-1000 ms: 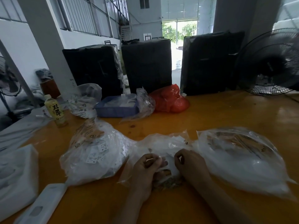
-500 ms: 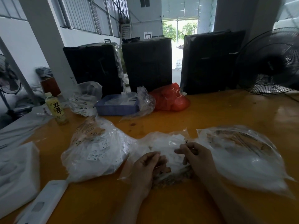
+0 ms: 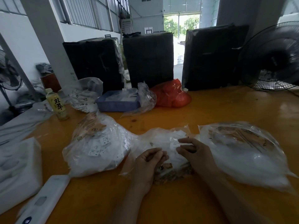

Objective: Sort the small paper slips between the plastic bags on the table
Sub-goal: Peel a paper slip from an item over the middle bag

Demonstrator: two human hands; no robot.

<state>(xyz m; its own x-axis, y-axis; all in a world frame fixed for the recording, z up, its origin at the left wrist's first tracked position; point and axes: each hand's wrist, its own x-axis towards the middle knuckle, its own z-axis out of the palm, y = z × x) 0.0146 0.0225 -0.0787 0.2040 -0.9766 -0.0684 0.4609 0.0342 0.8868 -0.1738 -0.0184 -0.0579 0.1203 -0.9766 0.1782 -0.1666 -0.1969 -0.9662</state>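
Hands work at the near edge of the orange counter (image 3: 210, 110), both over the middle plastic bag (image 3: 161, 141). The left hand (image 3: 149, 164) has its fingers curled in with thumb against fingertips, pinching something too small to make out. The right hand (image 3: 194, 152) is curled too, its thumb and forefinger pinching a small paper slip (image 3: 175, 143) just above the loose white slips heaped in the middle bag.

The left bag (image 3: 95, 147), stuffed with white labelled slips, lies beside the middle bag toward the counter's left edge and touches it. The right bag (image 3: 242, 151), broad and flat with pale contents, lies on the other side, close against the right hand.

Along the far edge of the counter stand three black wrapped bundles (image 3: 148, 59). In front of them sit a blue tray (image 3: 116, 104) with clear plastic draped over it, a red bag (image 3: 171, 96) and another clear bag (image 3: 85, 94). A drink bottle (image 3: 56, 104) stands upright near the left edge. White foam blocks (image 3: 17, 167) and a white remote-shaped object (image 3: 43, 201) fill the near left corner. A black fan (image 3: 271, 59) stands at the far right corner.
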